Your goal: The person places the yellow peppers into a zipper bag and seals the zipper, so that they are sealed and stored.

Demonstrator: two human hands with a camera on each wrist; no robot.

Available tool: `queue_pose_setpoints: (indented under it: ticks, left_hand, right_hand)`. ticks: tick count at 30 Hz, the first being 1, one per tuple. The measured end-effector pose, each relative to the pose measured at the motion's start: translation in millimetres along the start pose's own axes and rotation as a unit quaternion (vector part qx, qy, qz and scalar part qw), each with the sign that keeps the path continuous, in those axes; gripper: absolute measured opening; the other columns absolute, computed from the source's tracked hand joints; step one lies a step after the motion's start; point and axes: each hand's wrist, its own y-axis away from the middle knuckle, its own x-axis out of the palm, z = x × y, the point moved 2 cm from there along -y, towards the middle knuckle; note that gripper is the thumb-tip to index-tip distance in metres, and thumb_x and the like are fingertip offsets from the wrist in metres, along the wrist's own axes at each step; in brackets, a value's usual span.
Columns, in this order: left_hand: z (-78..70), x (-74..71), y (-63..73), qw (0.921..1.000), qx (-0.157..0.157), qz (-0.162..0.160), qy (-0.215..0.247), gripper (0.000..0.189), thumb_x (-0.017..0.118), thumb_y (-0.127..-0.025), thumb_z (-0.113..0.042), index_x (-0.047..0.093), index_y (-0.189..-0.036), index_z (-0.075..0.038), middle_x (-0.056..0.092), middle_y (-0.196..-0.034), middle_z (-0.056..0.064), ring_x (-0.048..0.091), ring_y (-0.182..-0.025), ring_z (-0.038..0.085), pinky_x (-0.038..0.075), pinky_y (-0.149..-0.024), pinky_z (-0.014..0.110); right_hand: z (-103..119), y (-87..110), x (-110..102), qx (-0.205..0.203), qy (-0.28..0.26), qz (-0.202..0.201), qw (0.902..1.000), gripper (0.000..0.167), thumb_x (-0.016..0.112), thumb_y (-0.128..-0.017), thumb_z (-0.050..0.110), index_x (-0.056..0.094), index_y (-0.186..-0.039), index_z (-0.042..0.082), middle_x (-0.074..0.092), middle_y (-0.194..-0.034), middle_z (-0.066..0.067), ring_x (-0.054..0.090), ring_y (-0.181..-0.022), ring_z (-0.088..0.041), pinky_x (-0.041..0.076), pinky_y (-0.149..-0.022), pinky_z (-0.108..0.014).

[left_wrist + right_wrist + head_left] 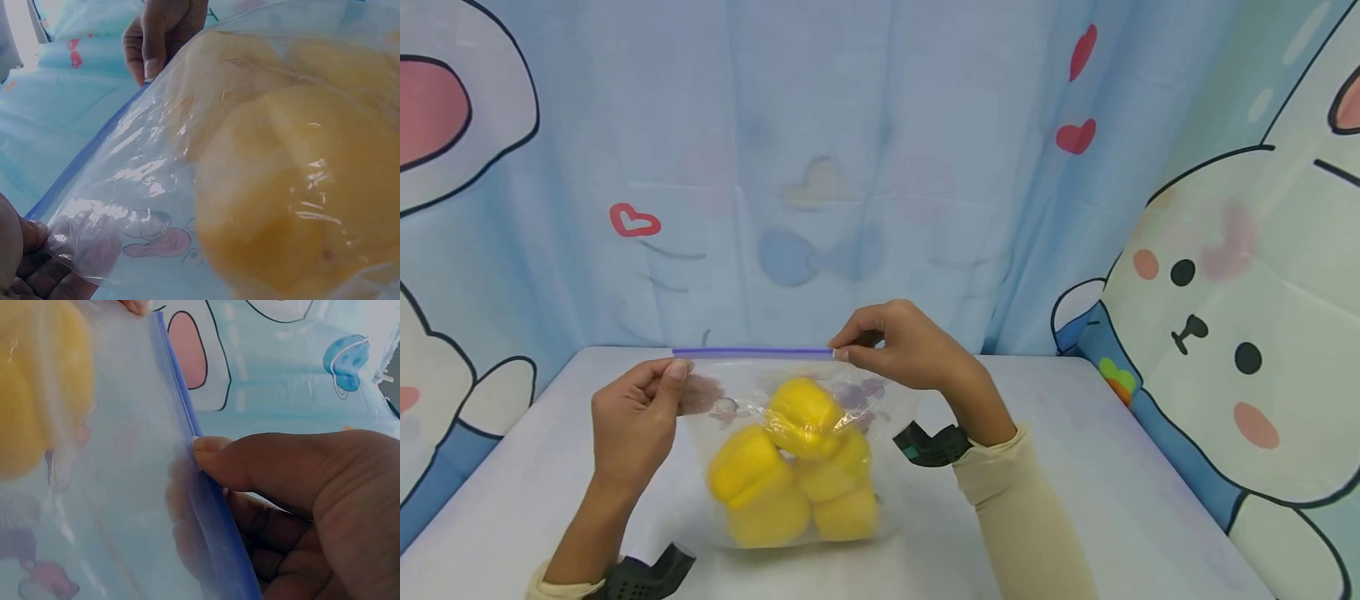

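A clear zip-top bag [741, 375] stands upright on the table, holding several yellow bell peppers [805, 417]. Along its top runs a purple zip strip [752, 353]. The left hand [634, 417] pinches the bag's top left corner between thumb and fingers. Farther right along the strip, the right hand [917, 346] pinches it, thumb [219, 456] on one face and curled fingers on the other. A small white bit shows at that thumb's tip. In the left wrist view, the peppers [300, 187] press against the plastic, and the strip runs straight between both hands.
A white table [1015, 417] lies under the bag. Behind it hangs a light blue curtain [925, 100] with hearts and cartoon rabbits. Black wrist cameras [928, 444] are strapped at both cuffs, the right one close to the bag's right side.
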Motion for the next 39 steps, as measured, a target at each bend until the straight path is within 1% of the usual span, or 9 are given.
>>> queue_pose_setpoints:
  ticks: [10, 19, 25, 28, 31, 33, 35, 37, 39]
  left_hand:
    - [2.0, 0.4, -1.3, 0.9997, -0.015, 0.010, 0.017, 0.016, 0.057, -0.096, -0.003, 0.068, -0.097, 0.009, 0.072, -0.078, 0.013, 0.070, -0.066, 0.008, 0.056, -0.065, 0.022]
    - [9.0, -0.2, -2.7, 0.9989, -0.036, 0.012, 0.025, 0.018, 0.057, -0.096, -0.006, 0.068, -0.101, 0.008, 0.073, -0.080, 0.008, 0.071, -0.067, 0.010, 0.057, -0.065, 0.024]
    - [13.3, -1.2, -2.5, 0.9982, -0.055, 0.009, 0.019, 0.019, 0.057, -0.097, -0.008, 0.068, -0.103, 0.006, 0.073, -0.081, 0.007, 0.071, -0.067, 0.009, 0.056, -0.066, 0.024]
    - [13.4, -1.5, -1.5, 0.9985, -0.051, 0.010, 0.015, 0.020, 0.057, -0.097, -0.009, 0.069, -0.104, 0.005, 0.074, -0.082, 0.007, 0.071, -0.068, 0.009, 0.056, -0.066, 0.023]
    - [13.8, -2.8, 1.0, 0.9991, -0.040, 0.014, 0.002, 0.019, 0.057, -0.097, -0.009, 0.069, -0.105, 0.004, 0.074, -0.085, 0.008, 0.070, -0.072, 0.007, 0.056, -0.069, 0.021]
    - [15.3, -2.9, 2.9, 0.9991, -0.031, 0.029, -0.007, 0.022, 0.057, -0.097, -0.008, 0.066, -0.113, 0.003, 0.073, -0.091, 0.010, 0.070, -0.076, 0.005, 0.054, -0.071, 0.019]
    - [19.9, -0.4, 4.6, 0.9975, -0.028, 0.065, 0.003, 0.039, 0.058, -0.096, -0.007, 0.053, -0.134, 0.000, 0.071, -0.104, 0.013, 0.069, -0.083, 0.002, 0.052, -0.077, 0.017]
    - [27.6, 4.8, 6.8, 0.9923, -0.023, 0.120, 0.017, 0.066, 0.059, -0.095, -0.004, 0.028, -0.152, -0.010, 0.063, -0.122, 0.016, 0.067, -0.091, 0.002, 0.050, -0.083, 0.016]
    - [36.5, 10.8, 10.4, 0.9837, -0.013, 0.178, 0.023, 0.091, 0.062, -0.092, -0.001, 0.001, -0.157, -0.021, 0.053, -0.136, 0.018, 0.065, -0.101, 0.005, 0.047, -0.087, 0.016]
  right_hand:
    - [-17.6, 22.9, -15.6, 0.020, 0.003, -0.022, 0.9996, 0.013, 0.067, -0.090, 0.006, 0.075, -0.099, 0.007, 0.071, -0.093, 0.003, 0.063, -0.078, -0.010, 0.054, -0.073, -0.031]
    - [-34.6, 47.8, -33.7, 0.065, 0.025, -0.053, 0.9961, 0.013, 0.067, -0.089, 0.005, 0.076, -0.099, 0.007, 0.070, -0.095, 0.001, 0.062, -0.082, -0.013, 0.054, -0.075, -0.032]
    - [-42.1, 59.9, -37.2, 0.099, 0.026, -0.065, 0.9926, 0.012, 0.067, -0.090, 0.006, 0.075, -0.099, 0.008, 0.069, -0.090, 0.000, 0.062, -0.079, -0.015, 0.053, -0.074, -0.035]
    - [-44.7, 60.4, -35.2, 0.094, 0.025, -0.077, 0.9923, 0.012, 0.067, -0.089, 0.005, 0.075, -0.099, 0.007, 0.069, -0.090, 0.000, 0.062, -0.079, -0.014, 0.054, -0.073, -0.034]
    - [-48.2, 60.7, -31.4, 0.068, 0.028, -0.095, 0.9928, 0.013, 0.067, -0.089, 0.002, 0.074, -0.099, 0.002, 0.069, -0.091, -0.001, 0.063, -0.080, -0.014, 0.055, -0.075, -0.032]
    - [-52.2, 61.0, -29.1, 0.045, 0.030, -0.110, 0.9924, 0.015, 0.066, -0.088, -0.001, 0.073, -0.101, 0.000, 0.070, -0.093, -0.003, 0.063, -0.081, -0.014, 0.055, -0.076, -0.030]
    - [-57.2, 62.4, -26.9, 0.033, 0.023, -0.130, 0.9906, 0.016, 0.066, -0.088, -0.002, 0.073, -0.102, 0.000, 0.070, -0.095, -0.003, 0.062, -0.082, -0.016, 0.055, -0.076, -0.028]
    - [-63.5, 64.0, -24.4, 0.031, 0.001, -0.152, 0.9878, 0.015, 0.066, -0.088, -0.002, 0.073, -0.101, 0.000, 0.070, -0.094, -0.005, 0.063, -0.080, -0.019, 0.055, -0.074, -0.027]
    - [-69.4, 65.8, -21.0, 0.036, -0.028, -0.174, 0.9837, 0.015, 0.066, -0.089, -0.001, 0.073, -0.102, -0.001, 0.069, -0.094, -0.007, 0.064, -0.079, -0.021, 0.055, -0.073, -0.027]
